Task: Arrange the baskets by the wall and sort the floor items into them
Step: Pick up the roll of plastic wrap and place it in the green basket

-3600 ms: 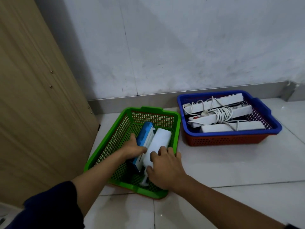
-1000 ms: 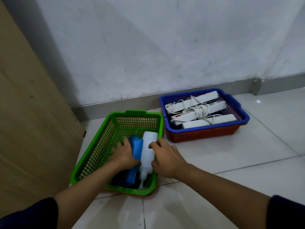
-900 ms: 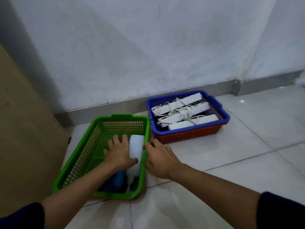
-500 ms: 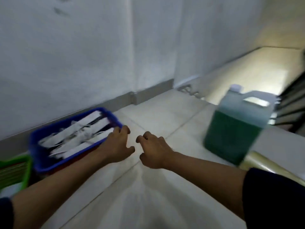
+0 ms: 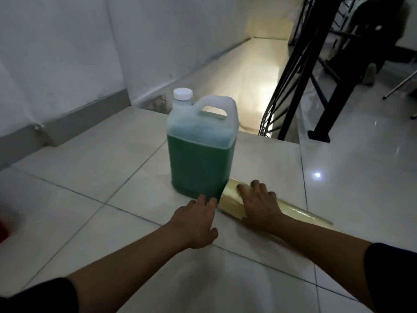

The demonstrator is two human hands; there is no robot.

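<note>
A translucent jug (image 5: 201, 150) of green liquid with a white cap stands upright on the tiled floor. A yellow pouch (image 5: 232, 198) lies flat just to its right, running toward the lower right. My right hand (image 5: 259, 205) rests palm-down on the pouch, fingers spread over its near end. My left hand (image 5: 195, 220) is on the floor at the jug's near corner, its fingertips touching the base and holding nothing. The baskets are out of view, apart from a red blur (image 5: 3, 227) at the left edge.
A white wall with a grey skirting (image 5: 74, 118) runs along the left. Behind the jug the floor ends at a stairwell drop (image 5: 248, 71). A black metal railing (image 5: 316, 64) rises at the upper right.
My view has swung right from the baskets to the jug and pouch. Both hands left the green basket and moved across; the right one now lies on the pouch, the left one at the jug's base.
</note>
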